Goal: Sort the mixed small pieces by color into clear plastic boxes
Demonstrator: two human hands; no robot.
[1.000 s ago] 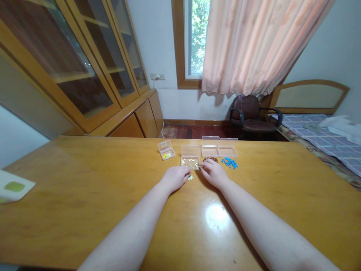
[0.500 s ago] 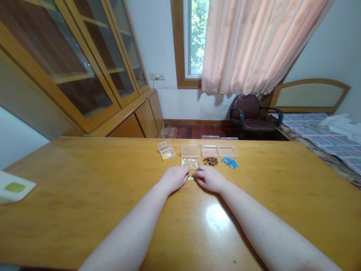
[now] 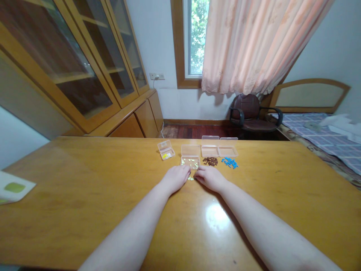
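Two hands at a table [image 3: 113,169]: the left hand [image 3: 175,178] and right hand [image 3: 210,178] flank a small pile of pale pieces [image 3: 191,178], apparently so that both sets of fingers can reach it. The fingers of each hand are curled inward; whether either pinches a piece cannot be told. Just beyond the pile, a plastic box [image 3: 187,164] holds scattered pale pieces, its raised lid leaving the tray reachable. Left, a smaller open box [image 3: 171,151] contains yellow pieces [image 3: 166,155]; right, brown pieces [image 3: 210,161] and blue pieces [image 3: 230,163] lie before two joined-looking open boxes [image 3: 210,151].
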